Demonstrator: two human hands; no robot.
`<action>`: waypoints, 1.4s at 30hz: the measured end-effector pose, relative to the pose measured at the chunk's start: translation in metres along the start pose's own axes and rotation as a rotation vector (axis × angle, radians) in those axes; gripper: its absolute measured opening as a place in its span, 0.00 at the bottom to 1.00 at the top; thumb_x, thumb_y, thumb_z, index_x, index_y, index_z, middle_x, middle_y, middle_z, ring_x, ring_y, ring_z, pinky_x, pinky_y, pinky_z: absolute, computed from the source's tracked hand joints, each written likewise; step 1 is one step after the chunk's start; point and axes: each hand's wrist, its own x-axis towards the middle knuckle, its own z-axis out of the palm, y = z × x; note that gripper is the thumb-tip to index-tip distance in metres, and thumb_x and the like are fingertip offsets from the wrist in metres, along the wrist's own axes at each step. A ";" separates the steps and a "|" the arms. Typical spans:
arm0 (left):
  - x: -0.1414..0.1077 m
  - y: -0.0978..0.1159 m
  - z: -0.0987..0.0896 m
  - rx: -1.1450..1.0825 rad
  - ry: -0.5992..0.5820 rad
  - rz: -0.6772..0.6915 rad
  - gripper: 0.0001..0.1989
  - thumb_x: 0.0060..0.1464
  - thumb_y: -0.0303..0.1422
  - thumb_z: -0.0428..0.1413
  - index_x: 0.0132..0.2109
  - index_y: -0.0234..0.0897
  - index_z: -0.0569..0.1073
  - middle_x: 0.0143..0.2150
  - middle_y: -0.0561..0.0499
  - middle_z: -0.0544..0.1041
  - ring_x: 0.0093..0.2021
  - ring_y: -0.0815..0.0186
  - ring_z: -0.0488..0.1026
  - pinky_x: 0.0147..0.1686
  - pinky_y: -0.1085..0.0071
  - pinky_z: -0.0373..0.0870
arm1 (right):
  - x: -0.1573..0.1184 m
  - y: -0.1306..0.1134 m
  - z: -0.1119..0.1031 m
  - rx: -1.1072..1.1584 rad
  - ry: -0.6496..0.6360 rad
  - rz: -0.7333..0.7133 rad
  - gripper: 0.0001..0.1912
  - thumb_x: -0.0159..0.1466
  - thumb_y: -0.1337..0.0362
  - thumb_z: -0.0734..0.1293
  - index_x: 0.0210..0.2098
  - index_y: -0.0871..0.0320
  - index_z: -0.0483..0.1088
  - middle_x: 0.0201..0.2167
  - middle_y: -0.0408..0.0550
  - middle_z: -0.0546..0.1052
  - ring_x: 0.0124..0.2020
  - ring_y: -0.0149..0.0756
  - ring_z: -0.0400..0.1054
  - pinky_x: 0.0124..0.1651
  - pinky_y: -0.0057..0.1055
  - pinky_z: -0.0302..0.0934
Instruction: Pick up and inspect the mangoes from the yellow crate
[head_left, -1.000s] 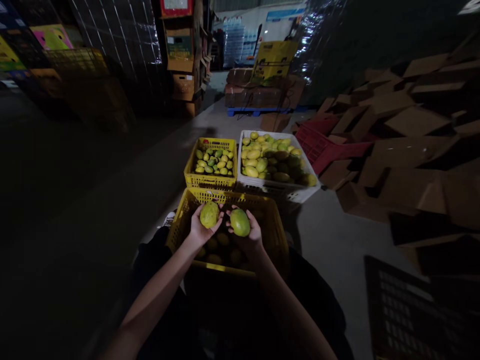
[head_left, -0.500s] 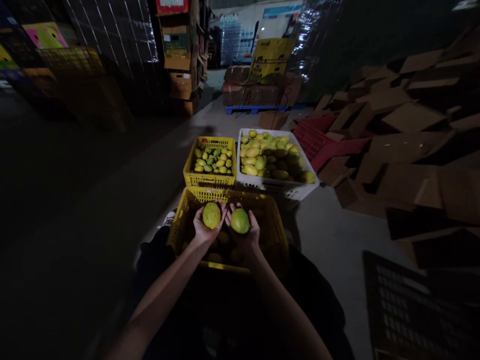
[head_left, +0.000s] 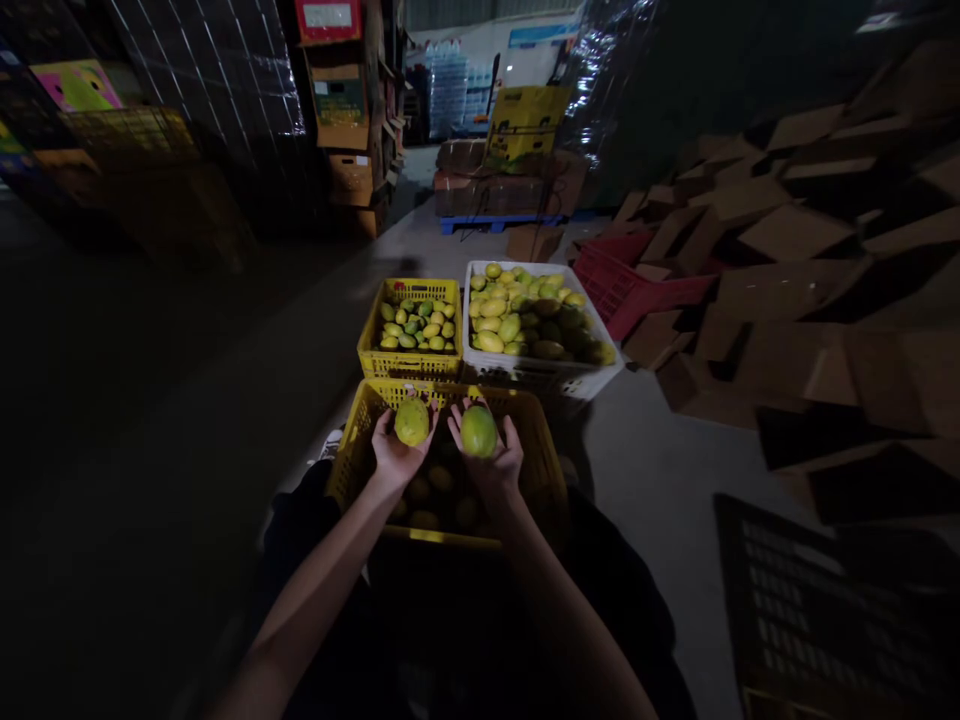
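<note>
My left hand cradles an oval yellow fruit with greenish, spotted skin, palm up and fingers curved around it. My right hand holds a smoother, greener oval fruit in the same way. The two fruits look like mangoes or papayas; I cannot tell which. Both hands are above a yellow plastic crate, the hands a little apart. Deep in that crate lie several more fruits, dim in the shadow.
Beyond it stand a smaller yellow crate and a white crate, both holding many yellow-green fruits. A red crate and a heap of cardboard boxes lie to the right. A dark crate is at lower right.
My hands have moved slightly apart, each still holding its fruit. The right fruit has turned a little in my hand. The whole view has shifted slightly.
</note>
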 end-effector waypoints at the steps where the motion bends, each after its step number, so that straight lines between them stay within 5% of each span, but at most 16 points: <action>1: 0.001 0.001 0.000 -0.004 -0.013 0.011 0.24 0.56 0.36 0.48 0.58 0.31 0.69 0.50 0.41 0.77 0.57 0.56 0.69 0.56 0.61 0.65 | 0.002 -0.002 0.001 -0.009 -0.015 -0.007 0.19 0.66 0.55 0.54 0.43 0.54 0.73 0.43 0.48 0.80 0.53 0.41 0.70 0.61 0.51 0.57; 8: 0.007 0.008 -0.006 0.039 -0.069 0.066 0.20 0.57 0.37 0.48 0.52 0.33 0.74 0.47 0.43 0.78 0.53 0.58 0.73 0.53 0.63 0.70 | 0.008 -0.007 0.010 -0.002 -0.156 -0.021 0.21 0.68 0.55 0.52 0.45 0.55 0.72 0.41 0.48 0.80 0.53 0.40 0.69 0.60 0.53 0.56; 20: 0.003 0.007 -0.006 0.096 -0.011 0.092 0.19 0.57 0.36 0.48 0.51 0.35 0.74 0.44 0.44 0.79 0.46 0.60 0.76 0.48 0.63 0.72 | 0.002 0.005 0.009 0.026 -0.188 0.043 0.20 0.67 0.55 0.52 0.43 0.55 0.72 0.42 0.48 0.80 0.49 0.39 0.72 0.56 0.48 0.62; 42: -0.004 0.005 0.003 0.141 0.040 0.084 0.20 0.59 0.34 0.46 0.55 0.36 0.71 0.42 0.45 0.79 0.43 0.63 0.76 0.46 0.66 0.73 | -0.009 0.003 0.009 -0.015 -0.093 0.071 0.20 0.67 0.58 0.52 0.39 0.54 0.74 0.38 0.47 0.81 0.45 0.39 0.75 0.52 0.44 0.66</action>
